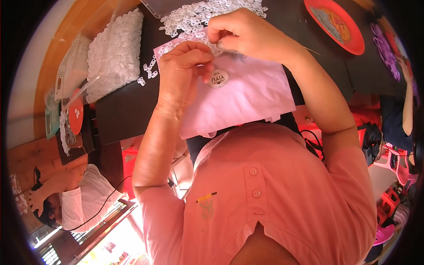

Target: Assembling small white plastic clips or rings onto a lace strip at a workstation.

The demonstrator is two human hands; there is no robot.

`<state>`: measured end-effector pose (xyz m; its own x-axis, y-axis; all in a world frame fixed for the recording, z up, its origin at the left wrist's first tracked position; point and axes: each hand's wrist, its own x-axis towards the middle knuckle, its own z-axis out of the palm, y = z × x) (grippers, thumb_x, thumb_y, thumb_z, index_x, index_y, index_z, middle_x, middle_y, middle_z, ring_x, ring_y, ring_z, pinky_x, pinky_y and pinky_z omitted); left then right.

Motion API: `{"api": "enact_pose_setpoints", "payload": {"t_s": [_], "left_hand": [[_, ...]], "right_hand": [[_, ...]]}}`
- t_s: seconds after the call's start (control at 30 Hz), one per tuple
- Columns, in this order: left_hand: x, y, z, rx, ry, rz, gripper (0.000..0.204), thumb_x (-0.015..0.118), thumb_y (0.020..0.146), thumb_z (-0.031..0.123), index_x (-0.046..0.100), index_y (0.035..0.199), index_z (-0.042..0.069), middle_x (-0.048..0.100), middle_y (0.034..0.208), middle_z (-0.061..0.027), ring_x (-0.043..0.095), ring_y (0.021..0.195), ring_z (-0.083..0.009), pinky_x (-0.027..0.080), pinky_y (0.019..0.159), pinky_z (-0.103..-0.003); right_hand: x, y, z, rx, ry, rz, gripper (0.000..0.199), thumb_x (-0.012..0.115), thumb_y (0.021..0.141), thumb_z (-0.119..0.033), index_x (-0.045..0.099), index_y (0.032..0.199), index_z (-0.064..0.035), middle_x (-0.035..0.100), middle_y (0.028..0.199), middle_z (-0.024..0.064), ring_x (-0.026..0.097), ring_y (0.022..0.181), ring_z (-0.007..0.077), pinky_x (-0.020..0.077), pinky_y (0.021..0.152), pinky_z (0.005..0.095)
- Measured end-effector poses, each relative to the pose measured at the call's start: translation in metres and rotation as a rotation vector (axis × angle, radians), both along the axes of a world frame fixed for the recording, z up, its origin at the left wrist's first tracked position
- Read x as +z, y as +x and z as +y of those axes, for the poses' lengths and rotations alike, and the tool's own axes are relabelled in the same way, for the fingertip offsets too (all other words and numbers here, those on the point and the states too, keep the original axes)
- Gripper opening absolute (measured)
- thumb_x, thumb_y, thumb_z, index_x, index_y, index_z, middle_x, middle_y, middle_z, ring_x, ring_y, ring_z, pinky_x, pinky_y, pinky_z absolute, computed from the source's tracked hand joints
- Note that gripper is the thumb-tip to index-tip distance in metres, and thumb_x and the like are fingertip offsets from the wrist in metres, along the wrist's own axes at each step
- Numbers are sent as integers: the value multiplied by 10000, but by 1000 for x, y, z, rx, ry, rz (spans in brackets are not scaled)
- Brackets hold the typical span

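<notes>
Over a pink bag spread across the table edge and my lap, my two hands meet with their fingertips close together. My left hand is closed, thumb and forefinger pinched. My right hand bends in from above, its finger and thumb also pinched. Something small and pale shows between the fingertips, too small to name. Just beyond lies a heap of small white pieces with holes. Some of these pieces also lie on the bag's far edge, partly behind my hands.
A bulging bag of white pieces stands at left, near a small red dish. At far right are a red plate with grey bits and purple strands. One person sits left, another right.
</notes>
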<state>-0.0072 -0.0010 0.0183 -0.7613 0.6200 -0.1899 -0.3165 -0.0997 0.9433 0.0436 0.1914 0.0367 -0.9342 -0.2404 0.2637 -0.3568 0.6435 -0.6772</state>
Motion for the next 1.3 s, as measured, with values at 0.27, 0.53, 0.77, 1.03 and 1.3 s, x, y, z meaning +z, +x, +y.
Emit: {"api": "enact_pose_setpoints", "payload": {"t_s": [0.27, 0.53, 0.77, 1.03, 1.3], "left_hand": [[-30, -13, -2, 31, -406, 1010, 107, 682, 774, 42, 648, 864, -4, 611, 791, -47, 592, 667, -167, 476, 606, -295], [-34, -16, 7, -36, -568, 1426, 117, 683, 748, 72, 583, 798, 38, 573, 811, -113, 598, 752, -314, 491, 640, -413], [-29, -19, -6, -72, -548, 1501, 80, 643, 751, 44, 575, 791, 32, 578, 800, -113, 597, 730, -303, 486, 625, -404], [-15, -17, -23, -120, -534, 1177, 37, 632, 761, 13, 606, 786, 20, 587, 800, -118, 596, 670, -307, 478, 611, -372], [-24, -48, 11, -112, -579, 1656, 91, 646, 767, 21, 641, 855, 45, 582, 794, -87, 604, 704, -287, 494, 631, -360]], "right_hand": [[4, -2, 1, -48, -143, 215, 48, 605, 757, -29, 600, 769, 17, 618, 665, 145, 602, 610, 223, 460, 582, 335], [-2, -5, 3, -85, -141, 263, 57, 587, 754, -19, 625, 788, 7, 642, 705, 161, 632, 651, 259, 477, 607, 351], [1, -4, 4, -104, -103, 238, 66, 600, 751, -34, 629, 797, 4, 645, 718, 166, 636, 666, 271, 483, 620, 357], [2, -5, 3, -111, -88, 251, 51, 610, 745, -41, 614, 771, 3, 633, 700, 167, 629, 654, 277, 474, 609, 364], [-12, -12, 3, -125, -65, 334, 40, 626, 747, -62, 613, 750, -24, 625, 682, 165, 624, 642, 319, 465, 589, 391]]}}
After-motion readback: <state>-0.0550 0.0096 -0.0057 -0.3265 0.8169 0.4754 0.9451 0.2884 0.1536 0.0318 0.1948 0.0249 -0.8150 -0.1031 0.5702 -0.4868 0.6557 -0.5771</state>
